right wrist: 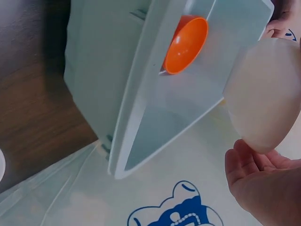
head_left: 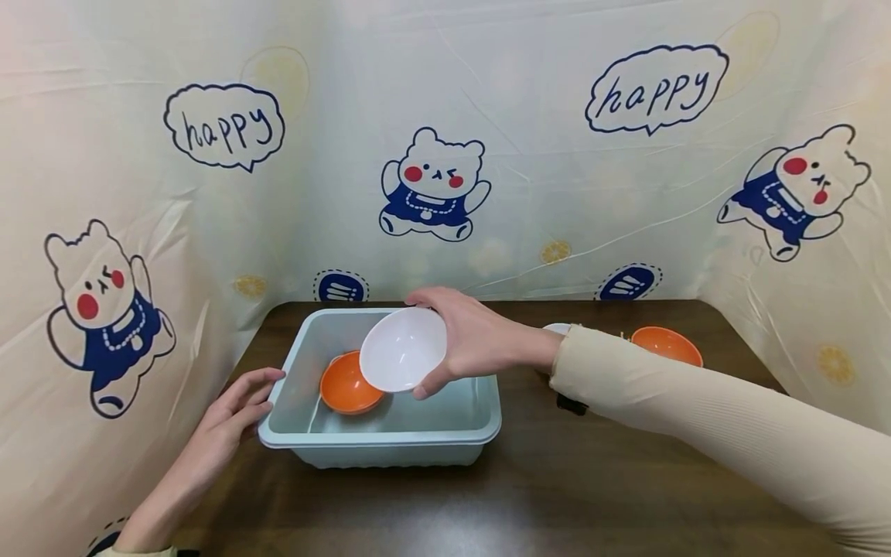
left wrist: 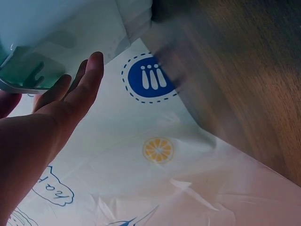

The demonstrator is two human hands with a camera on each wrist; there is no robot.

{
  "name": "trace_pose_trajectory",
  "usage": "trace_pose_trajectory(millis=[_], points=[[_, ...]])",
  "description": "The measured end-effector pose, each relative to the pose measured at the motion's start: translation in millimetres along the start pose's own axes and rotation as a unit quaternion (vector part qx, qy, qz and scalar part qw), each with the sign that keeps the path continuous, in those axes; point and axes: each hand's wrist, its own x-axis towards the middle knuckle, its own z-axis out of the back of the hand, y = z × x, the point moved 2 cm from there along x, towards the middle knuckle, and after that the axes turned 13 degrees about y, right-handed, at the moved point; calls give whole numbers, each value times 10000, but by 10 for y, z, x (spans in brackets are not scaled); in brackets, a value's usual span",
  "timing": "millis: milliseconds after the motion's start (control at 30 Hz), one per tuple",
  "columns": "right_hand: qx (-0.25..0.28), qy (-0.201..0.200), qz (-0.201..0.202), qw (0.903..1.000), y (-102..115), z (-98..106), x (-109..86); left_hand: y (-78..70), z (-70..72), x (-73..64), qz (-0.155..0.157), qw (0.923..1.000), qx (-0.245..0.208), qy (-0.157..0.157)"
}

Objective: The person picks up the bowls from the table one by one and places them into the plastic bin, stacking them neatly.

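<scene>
My right hand [head_left: 480,329] grips a white bowl [head_left: 400,352] by its rim and side, tilted above the light blue-green plastic basin [head_left: 390,439]. In the right wrist view the outside of this white bowl [right wrist: 263,94] faces the camera. Inside the basin lies an orange bowl [head_left: 348,391], with a pale edge showing beside it; what that edge belongs to is hidden. At the basin's left side my left hand [head_left: 233,406] touches the rim with its fingertips. The left wrist view shows the left hand's fingers [left wrist: 84,87] extended along the basin wall.
To the right on the brown table [head_left: 557,487] stands another orange bowl [head_left: 667,346], partly behind the right sleeve. A white object [head_left: 557,328] peeks out above that sleeve. Patterned cloth [head_left: 529,193] hangs around the table's back and sides.
</scene>
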Motion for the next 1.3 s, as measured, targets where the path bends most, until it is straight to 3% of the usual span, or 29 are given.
trace_pose_trajectory(millis=[633,867,1133,1300], points=[[-126,277,-143,9994,-4,-135,390,-13,-19,-16,157,9999,3,41],[-226,309,-210,9990,22,-148,529,-11,-14,-20,79,9999,88,-17],[-131,478,-249,9985,60,-200,677,-18,-7,-26,307,9995,70,34],[-290,446,-208,9984,71,-202,754,-19,-10,-13,107,9999,52,20]])
